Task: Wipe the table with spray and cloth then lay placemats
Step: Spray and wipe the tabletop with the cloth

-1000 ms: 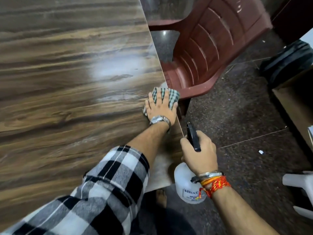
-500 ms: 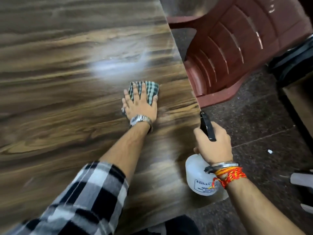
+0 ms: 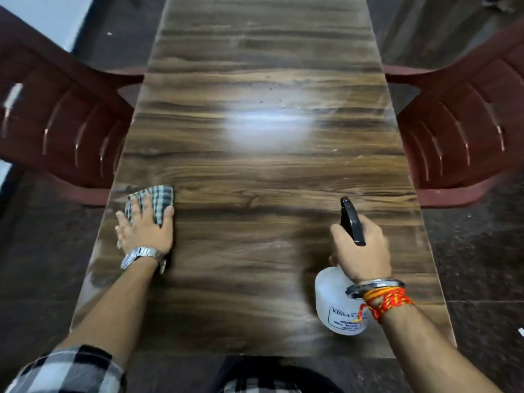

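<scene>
A long wood-grain table (image 3: 263,180) runs away from me. My left hand (image 3: 144,228) lies flat on a green checked cloth (image 3: 158,198), pressing it onto the tabletop near the left edge. My right hand (image 3: 360,248) grips the neck of a white spray bottle (image 3: 337,304) with a black nozzle, held above the table's near right part, nozzle pointing away. No placemats are in view.
A dark red plastic chair (image 3: 56,123) stands against the table's left side and another red chair (image 3: 465,129) against its right side. Dark speckled floor (image 3: 482,251) lies on both sides. A bright light reflection sits mid-table.
My left hand has slid the cloth from the table's right edge across to its left edge. The view has swung left, and the spray bottle now hangs over the tabletop.
</scene>
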